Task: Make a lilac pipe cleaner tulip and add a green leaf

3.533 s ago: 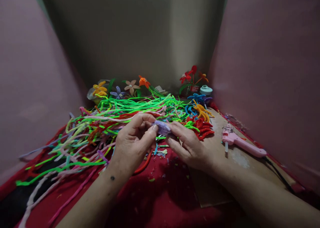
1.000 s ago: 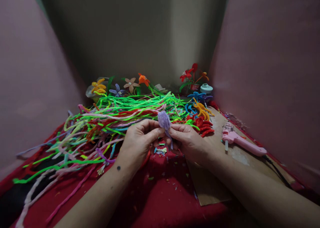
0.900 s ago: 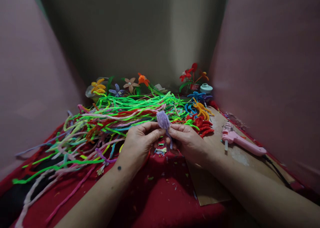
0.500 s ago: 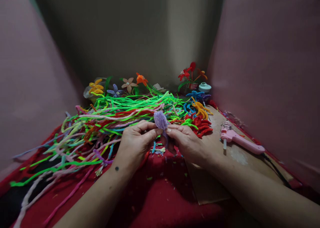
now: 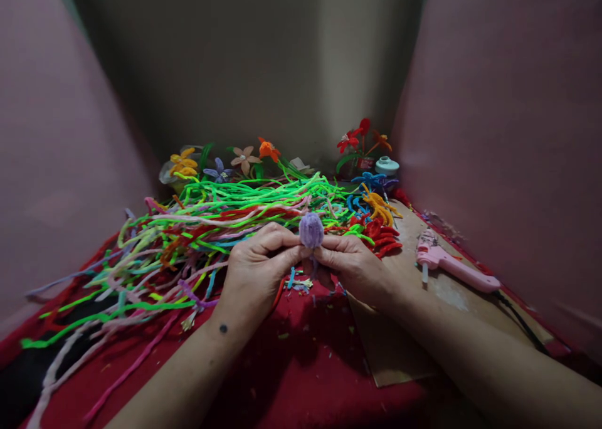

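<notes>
Above the middle of the red tabletop [image 5: 310, 379], a purple bud [image 5: 311, 230] is standing upright between the two hands, in front of the heap of stems [image 5: 263, 194]. The left hand [image 5: 251, 259] is pinching its base between thumb and forefinger, and the right hand [image 5: 357, 263] is doing likewise from the other side, so each grip is pressing on the bud's foot, the thumbs nearly meeting. Judging by its rounded, closed top, the folding of the bud is looking mostly done; a short purple tail is hanging below the hands, so the base is perhaps wanting more tightening or trimming. No petals or leaves are showing around it, whereas the orange flower [image 5: 268, 149], tan flower [image 5: 244, 159] and red flower [image 5: 348, 140] at the back are displaying opened petals and seem to be finished. The glue gun [image 5: 458, 269] is lying unheld on the cardboard [image 5: 399, 354] to the right, near the red petals [image 5: 379, 234], and scraps [image 5: 300, 283] are littering the cloth just beyond the hands.
</notes>
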### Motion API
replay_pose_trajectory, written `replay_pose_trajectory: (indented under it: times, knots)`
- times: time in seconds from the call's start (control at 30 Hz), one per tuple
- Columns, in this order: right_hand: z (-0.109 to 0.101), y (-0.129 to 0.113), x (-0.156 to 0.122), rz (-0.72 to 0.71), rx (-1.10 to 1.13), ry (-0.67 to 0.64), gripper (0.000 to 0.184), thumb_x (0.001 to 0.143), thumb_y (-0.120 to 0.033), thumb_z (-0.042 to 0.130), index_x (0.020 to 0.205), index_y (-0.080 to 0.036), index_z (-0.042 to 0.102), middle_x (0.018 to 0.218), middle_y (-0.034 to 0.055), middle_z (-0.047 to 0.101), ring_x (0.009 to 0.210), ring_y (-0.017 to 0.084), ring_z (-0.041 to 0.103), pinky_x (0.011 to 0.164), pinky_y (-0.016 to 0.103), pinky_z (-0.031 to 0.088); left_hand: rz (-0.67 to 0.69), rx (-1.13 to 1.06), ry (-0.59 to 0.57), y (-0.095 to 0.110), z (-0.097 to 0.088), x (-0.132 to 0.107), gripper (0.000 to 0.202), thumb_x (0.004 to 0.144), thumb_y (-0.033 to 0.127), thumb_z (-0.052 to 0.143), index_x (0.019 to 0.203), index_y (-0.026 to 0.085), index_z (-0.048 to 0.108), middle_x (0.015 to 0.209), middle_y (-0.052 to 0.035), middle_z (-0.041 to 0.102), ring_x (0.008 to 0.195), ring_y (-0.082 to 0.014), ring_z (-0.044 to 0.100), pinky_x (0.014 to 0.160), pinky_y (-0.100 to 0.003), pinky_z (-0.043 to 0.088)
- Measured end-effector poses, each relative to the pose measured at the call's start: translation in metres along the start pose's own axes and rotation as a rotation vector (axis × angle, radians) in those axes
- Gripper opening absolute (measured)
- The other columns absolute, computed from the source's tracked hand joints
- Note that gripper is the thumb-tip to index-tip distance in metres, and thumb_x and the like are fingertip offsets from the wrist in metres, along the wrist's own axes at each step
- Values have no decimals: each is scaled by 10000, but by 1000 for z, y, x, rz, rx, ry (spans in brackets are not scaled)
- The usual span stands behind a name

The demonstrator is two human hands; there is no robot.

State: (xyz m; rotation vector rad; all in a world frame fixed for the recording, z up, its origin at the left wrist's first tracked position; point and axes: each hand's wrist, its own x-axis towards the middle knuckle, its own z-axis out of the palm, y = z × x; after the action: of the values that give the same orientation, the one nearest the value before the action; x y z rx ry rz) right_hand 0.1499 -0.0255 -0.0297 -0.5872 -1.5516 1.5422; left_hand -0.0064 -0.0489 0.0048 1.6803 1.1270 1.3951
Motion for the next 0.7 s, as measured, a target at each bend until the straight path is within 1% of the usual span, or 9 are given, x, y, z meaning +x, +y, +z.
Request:
replay_pose_trajectory:
  times: [0.13,0.2,0.27,0.33,0.4,0.5,0.57,0.63,0.7]
  knots:
    - [-4,4,2,-11,30,-54,237,825,-370,581,812,-152,673,669,-13,532,485,62,435,462,212,349,103,-17,3,-1,1,-4,30,681,192,700,662,201,721,712,-10,570,681,-139,540,611,-228,437]
    - [-5,4,2,-34,26,-60,237,814,-377,600,832,-156,683,655,-17,524,495,62,438,469,206,355,164,14,-3,-1,1,-5,60,701,175,683,685,213,726,724,-9,565,673,-132,545,599,-223,438]
    - [-4,4,2,-62,15,-56,233,812,-377,608,819,-158,687,635,-20,515,508,64,439,484,204,357,182,10,-20,-2,1,-6,68,704,162,679,697,211,726,732,-13,569,680,-134,552,607,-225,448]
    - [-3,2,2,-90,-12,-45,229,814,-378,609,814,-163,688,635,-18,518,524,69,444,496,206,358,149,-51,-34,-1,1,-7,35,687,167,694,685,196,714,731,-17,576,684,-141,559,611,-232,459]
    - [-2,1,1,-107,-50,-35,238,819,-386,601,826,-165,689,639,-16,517,538,75,444,507,211,360,58,-149,-57,0,2,-6,5,685,183,696,683,180,692,710,-14,589,656,-141,569,605,-241,468]
    - [-3,0,0,-110,-110,-34,274,830,-408,579,821,-159,692,622,-18,497,543,80,430,522,223,361,-116,-312,-98,3,3,-4,79,673,196,701,738,178,660,654,5,612,584,-133,575,576,-246,471]
    - [-4,-1,-1,-116,-144,-40,277,839,-407,566,816,-161,692,620,-19,493,539,79,426,526,226,355,-181,-320,-106,4,2,-3,122,656,202,713,765,176,665,603,21,600,504,-101,517,505,-214,426]
    - [-5,-1,-1,-124,-163,-40,258,848,-390,559,823,-169,690,626,-19,499,531,76,427,518,225,348,-159,-238,-100,3,0,-2,115,656,209,717,761,168,694,602,23,580,492,-80,459,469,-193,374]
    - [-5,-1,0,-125,-166,-34,239,852,-373,559,827,-172,685,633,-19,503,528,75,432,512,224,347,-98,-156,-99,2,-1,-2,87,682,214,698,752,168,724,657,7,573,566,-93,476,518,-201,388]
